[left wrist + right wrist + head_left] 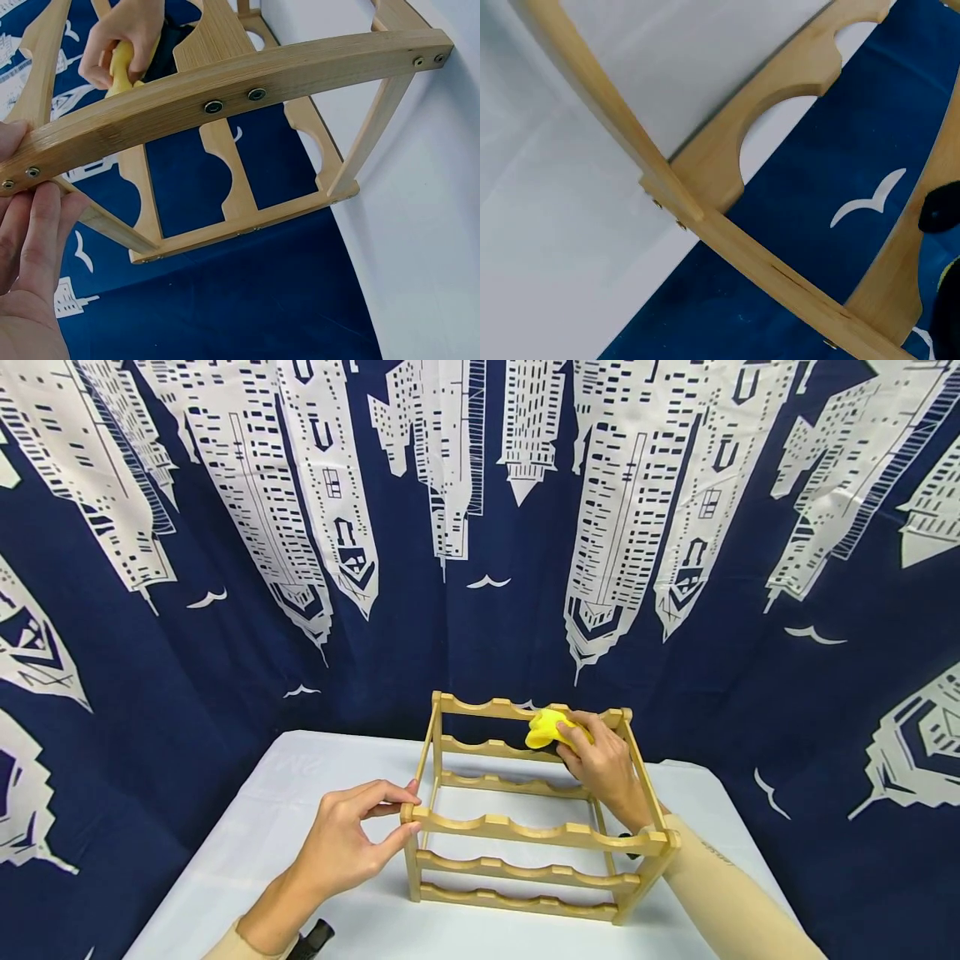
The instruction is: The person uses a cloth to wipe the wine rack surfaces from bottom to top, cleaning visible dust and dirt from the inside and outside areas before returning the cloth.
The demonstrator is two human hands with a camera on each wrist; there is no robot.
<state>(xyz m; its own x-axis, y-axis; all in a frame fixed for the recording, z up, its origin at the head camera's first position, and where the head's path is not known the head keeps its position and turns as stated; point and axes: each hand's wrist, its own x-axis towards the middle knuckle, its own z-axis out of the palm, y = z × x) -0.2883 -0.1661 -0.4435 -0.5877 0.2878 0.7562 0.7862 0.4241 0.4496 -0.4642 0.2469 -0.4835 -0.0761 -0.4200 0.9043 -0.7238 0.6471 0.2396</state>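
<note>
A light wooden wine rack [491, 827] with scalloped rails in three tiers stands on the white table. My left hand [348, 835] grips its top front left corner, thumb below and fingers above; the left wrist view shows the same hand [30, 247] at the end of the rack's side bar [172, 105]. My right hand [603, 760] reaches in over the rack and holds a bunched yellow cloth [546, 728] at the back rails, towards the right. In the right wrist view the rack's corner [705, 180] shows, while that hand is out of sight.
A white cloth-covered table [315, 777] lies under the rack. Behind it hangs a navy curtain [480, 627] printed with white buildings and birds. A dark strap piece [311, 939] sits at my left wrist.
</note>
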